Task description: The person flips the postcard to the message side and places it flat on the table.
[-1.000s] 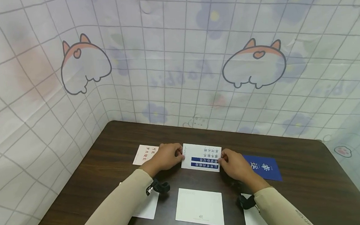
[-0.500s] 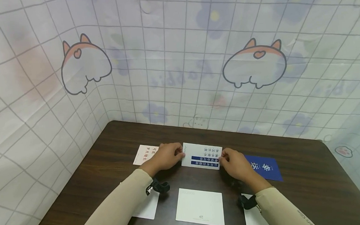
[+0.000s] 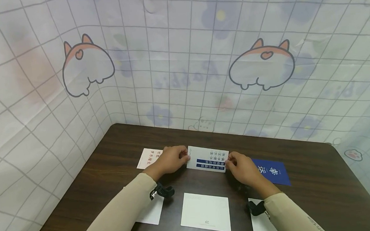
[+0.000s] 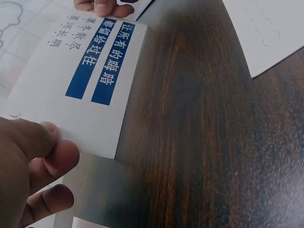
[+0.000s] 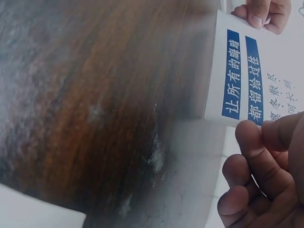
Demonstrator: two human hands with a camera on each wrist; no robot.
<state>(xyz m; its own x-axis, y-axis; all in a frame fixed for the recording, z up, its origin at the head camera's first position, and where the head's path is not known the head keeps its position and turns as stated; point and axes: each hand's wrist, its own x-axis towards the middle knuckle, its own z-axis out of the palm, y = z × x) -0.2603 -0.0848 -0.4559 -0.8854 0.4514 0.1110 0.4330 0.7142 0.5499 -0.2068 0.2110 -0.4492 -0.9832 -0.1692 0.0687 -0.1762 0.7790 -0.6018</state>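
Between the two hands is a white card (image 3: 207, 158) printed with dark characters and two blue bands. My left hand (image 3: 173, 159) pinches its left edge between thumb and fingers, as the left wrist view shows with the thumb (image 4: 50, 133) on the printed face. At the opposite edge my right hand (image 3: 241, 167) pinches the card with thumb and forefinger (image 5: 251, 137). The card's lower edge stays close over the dark wooden table, and its face is tilted toward the head camera.
A white card with red characters (image 3: 146, 158) lies partly behind the left hand, and a blue card (image 3: 273, 172) beside the right. Nearer lie more white cards: one in the middle (image 3: 205, 212), one under each forearm. A patterned curtain (image 3: 183, 77) hangs behind the table (image 3: 317, 178).
The held card has tilted more upright, so its face looks shorter in the head view, and its lower edge has risen slightly. Both hands keep their pinch and have barely moved.
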